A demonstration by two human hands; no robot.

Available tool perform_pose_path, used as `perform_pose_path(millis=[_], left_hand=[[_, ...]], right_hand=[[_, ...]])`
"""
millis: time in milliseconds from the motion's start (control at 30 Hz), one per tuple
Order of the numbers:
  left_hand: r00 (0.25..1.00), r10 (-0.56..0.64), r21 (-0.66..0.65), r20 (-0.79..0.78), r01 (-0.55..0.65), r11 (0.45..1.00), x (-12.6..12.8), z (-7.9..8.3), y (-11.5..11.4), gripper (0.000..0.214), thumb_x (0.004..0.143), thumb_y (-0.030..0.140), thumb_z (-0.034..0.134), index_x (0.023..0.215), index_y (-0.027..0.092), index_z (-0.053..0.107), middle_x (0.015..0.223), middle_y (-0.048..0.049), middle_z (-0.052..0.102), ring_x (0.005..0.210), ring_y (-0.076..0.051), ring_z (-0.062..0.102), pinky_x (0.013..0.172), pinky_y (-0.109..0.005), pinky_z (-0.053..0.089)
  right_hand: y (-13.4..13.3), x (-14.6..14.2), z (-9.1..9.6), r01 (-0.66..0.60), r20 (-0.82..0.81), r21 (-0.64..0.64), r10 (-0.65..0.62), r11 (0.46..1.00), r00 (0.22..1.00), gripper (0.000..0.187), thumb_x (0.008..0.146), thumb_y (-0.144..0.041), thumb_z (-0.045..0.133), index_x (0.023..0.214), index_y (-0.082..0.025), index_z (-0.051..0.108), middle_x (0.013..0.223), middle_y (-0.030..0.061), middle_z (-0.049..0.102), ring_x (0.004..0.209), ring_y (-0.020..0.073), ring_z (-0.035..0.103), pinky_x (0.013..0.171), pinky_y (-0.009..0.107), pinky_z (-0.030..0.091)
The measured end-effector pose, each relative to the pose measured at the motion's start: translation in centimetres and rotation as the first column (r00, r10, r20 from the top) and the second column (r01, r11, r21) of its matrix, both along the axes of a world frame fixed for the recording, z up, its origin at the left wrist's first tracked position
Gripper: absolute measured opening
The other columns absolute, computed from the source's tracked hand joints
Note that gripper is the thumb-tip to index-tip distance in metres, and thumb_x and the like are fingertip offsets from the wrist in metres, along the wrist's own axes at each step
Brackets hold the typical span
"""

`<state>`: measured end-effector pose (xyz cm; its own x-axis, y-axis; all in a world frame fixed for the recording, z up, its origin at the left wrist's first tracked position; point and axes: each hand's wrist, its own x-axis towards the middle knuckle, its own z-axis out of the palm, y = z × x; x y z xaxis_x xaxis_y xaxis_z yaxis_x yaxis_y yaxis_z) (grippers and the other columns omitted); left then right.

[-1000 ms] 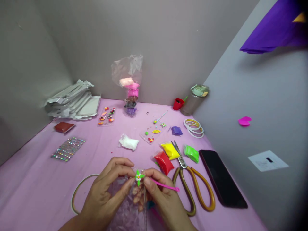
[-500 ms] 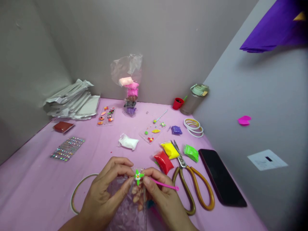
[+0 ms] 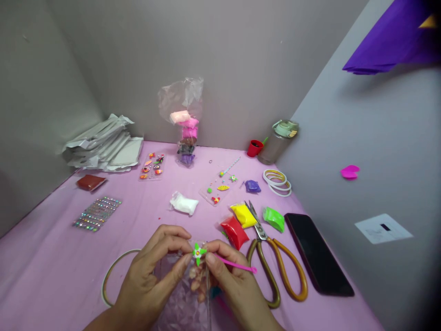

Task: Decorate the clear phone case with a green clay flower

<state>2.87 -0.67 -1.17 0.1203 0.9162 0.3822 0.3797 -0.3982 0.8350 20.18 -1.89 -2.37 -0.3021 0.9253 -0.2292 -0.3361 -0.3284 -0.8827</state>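
A small clay flower (image 3: 197, 253) with green petals and a white and orange centre is between my two hands at the front. My left hand (image 3: 155, 269) pinches its left side with thumb and fingertips. On the right, my right hand (image 3: 229, 276) has thumb and forefinger at the flower's edge while gripping a thin pink plastic tool (image 3: 237, 265), whose looped end points right. Beneath both hands is a clear transparent sheet or case (image 3: 179, 303), its outline partly hidden by them. A bluish thing under my right palm is mostly covered.
Scissors (image 3: 261, 232) lie beside red (image 3: 234, 232), yellow (image 3: 244, 215) and green clay packets (image 3: 274, 219). A phone (image 3: 319, 255) rests on the right. Further back are a decorated clear case (image 3: 218, 193), tape rolls (image 3: 276, 182), a bottle (image 3: 279, 142) and a white clay packet (image 3: 184, 203).
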Motion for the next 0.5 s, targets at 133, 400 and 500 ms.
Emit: perform_pose_path(millis=[133,400,500], left_hand=[[1.0,-0.002,0.005,-0.009,0.002,1.0,-0.08,0.09,-0.04,0.016,0.086,0.011,0.064,0.085,0.026,0.072,0.096,-0.0037,0.07,0.094,-0.018,0.07,0.081,-0.024,0.054],[1.0,-0.01,0.04,-0.003,0.01,0.999,-0.03,-0.17,0.16,0.02,0.086,0.008,0.064,0.086,0.027,0.07,0.096,-0.0008,0.069,0.094,-0.014,0.069,0.082,-0.019,0.052],[1.0,-0.016,0.07,0.011,0.016,0.997,-0.06,-0.28,0.15,0.022,0.085,0.007,0.063,0.087,0.028,0.069,0.095,0.0009,0.069,0.093,-0.012,0.068,0.082,-0.017,0.052]], right_hand=[[-0.04,0.04,-0.08,-0.019,-0.004,0.02,0.019,1.0,1.0,0.034,0.091,-0.051,0.067,0.089,-0.017,0.064,0.065,0.0005,0.066,0.053,0.01,0.06,0.058,0.021,0.048],[0.09,0.01,0.14,0.013,-0.007,-0.001,-0.013,1.0,1.0,0.039,0.086,-0.054,0.072,0.087,-0.016,0.065,0.064,-0.0004,0.063,0.054,0.0101,0.058,0.055,0.021,0.048],[0.08,0.0,0.0,0.004,-0.014,-0.01,-0.004,1.0,1.0,0.041,0.085,-0.056,0.072,0.089,-0.016,0.065,0.065,0.0008,0.065,0.055,0.0116,0.06,0.056,0.023,0.05]])
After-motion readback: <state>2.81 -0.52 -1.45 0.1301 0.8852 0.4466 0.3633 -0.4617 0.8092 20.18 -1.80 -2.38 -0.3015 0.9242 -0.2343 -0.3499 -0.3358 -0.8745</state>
